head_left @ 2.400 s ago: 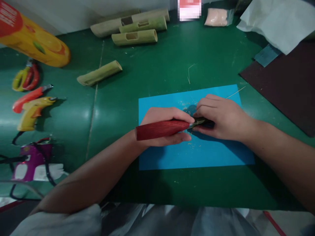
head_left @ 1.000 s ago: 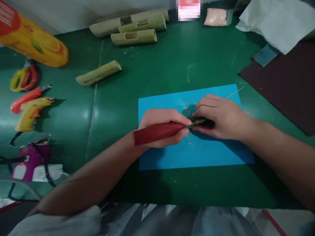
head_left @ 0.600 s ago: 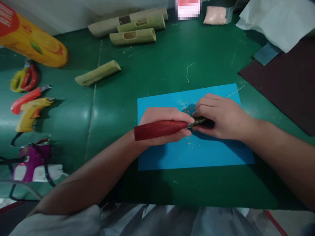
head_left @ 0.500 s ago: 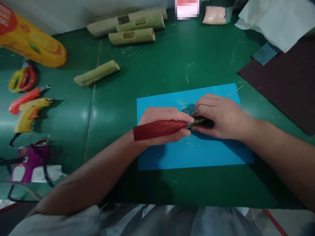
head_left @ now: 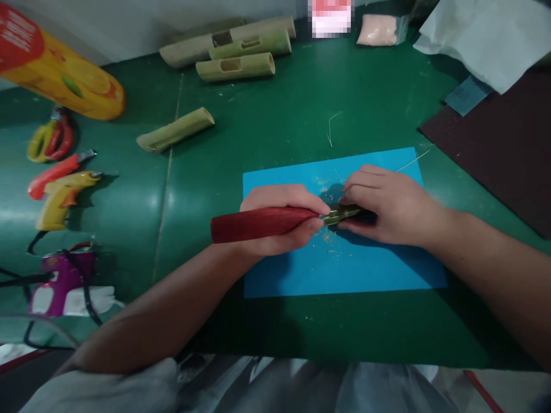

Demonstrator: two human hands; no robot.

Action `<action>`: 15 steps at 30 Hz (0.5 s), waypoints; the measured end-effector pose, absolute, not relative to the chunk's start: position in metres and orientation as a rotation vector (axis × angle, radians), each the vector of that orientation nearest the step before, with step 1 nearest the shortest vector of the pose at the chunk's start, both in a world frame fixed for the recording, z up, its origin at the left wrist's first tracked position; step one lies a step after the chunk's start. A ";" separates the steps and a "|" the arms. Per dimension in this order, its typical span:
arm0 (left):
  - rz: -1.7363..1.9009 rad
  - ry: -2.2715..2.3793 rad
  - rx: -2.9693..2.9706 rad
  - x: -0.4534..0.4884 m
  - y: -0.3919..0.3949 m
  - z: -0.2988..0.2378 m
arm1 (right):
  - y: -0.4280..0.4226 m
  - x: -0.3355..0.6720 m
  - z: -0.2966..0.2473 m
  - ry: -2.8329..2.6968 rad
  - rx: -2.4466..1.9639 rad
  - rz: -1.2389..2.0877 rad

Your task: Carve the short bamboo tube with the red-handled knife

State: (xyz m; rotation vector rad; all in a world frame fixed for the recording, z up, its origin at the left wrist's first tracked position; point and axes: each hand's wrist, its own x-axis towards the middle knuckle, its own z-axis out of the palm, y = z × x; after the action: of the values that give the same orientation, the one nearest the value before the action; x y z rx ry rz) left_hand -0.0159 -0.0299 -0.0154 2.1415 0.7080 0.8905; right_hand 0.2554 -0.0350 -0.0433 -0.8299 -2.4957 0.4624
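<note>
My left hand (head_left: 282,198) is closed round a carving knife with a long red wooden handle (head_left: 253,224). Its short blade points right and meets a small greenish bamboo piece (head_left: 342,214). My right hand (head_left: 387,203) is closed over that piece and pins it on a blue paper sheet (head_left: 344,269). Most of the piece is hidden under my fingers. Fine shavings (head_left: 329,244) lie on the sheet below the blade.
Several bamboo tubes (head_left: 235,66) lie at the back, one more (head_left: 174,131) nearer. Scissors (head_left: 49,140), an orange cutter (head_left: 55,172), a yellow glue gun (head_left: 64,198) and a purple tool (head_left: 60,278) line the left. An orange package (head_left: 60,74), a dark sheet (head_left: 503,146) and white paper (head_left: 486,34) lie around.
The knife handle has slid left by a few centimetres, with my left hand drawing back along it. More shavings lie under the blade. My right hand has stayed put.
</note>
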 end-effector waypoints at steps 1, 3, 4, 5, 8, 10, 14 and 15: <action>0.893 0.702 2.139 -0.016 -0.029 -0.015 | -0.035 0.255 -0.043 -2.496 -0.837 0.469; 0.864 0.682 2.149 -0.016 -0.027 -0.015 | -0.035 0.255 -0.043 -2.493 -0.841 0.478; 0.850 0.655 2.152 -0.016 -0.027 -0.015 | -0.036 0.255 -0.043 -2.490 -0.838 0.479; 0.852 0.623 2.153 -0.016 -0.026 -0.015 | -0.036 0.255 -0.043 -2.487 -0.833 0.479; 0.853 0.577 2.156 -0.015 -0.026 -0.016 | -0.036 0.255 -0.043 -2.492 -0.831 0.474; 0.805 0.612 2.153 -0.015 -0.027 -0.017 | -0.036 0.255 -0.043 -2.494 -0.835 0.469; 0.727 0.675 2.133 -0.016 -0.028 -0.018 | -0.036 0.256 -0.043 -2.495 -0.839 0.465; 0.732 0.671 2.130 -0.016 -0.028 -0.018 | -0.035 0.256 -0.043 -2.497 -0.840 0.463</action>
State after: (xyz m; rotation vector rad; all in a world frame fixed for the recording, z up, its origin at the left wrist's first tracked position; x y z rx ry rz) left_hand -0.0157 -0.0276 -0.0184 2.1299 0.6709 0.7324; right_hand 0.2558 -0.0354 -0.0434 -0.8401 -2.4968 0.4634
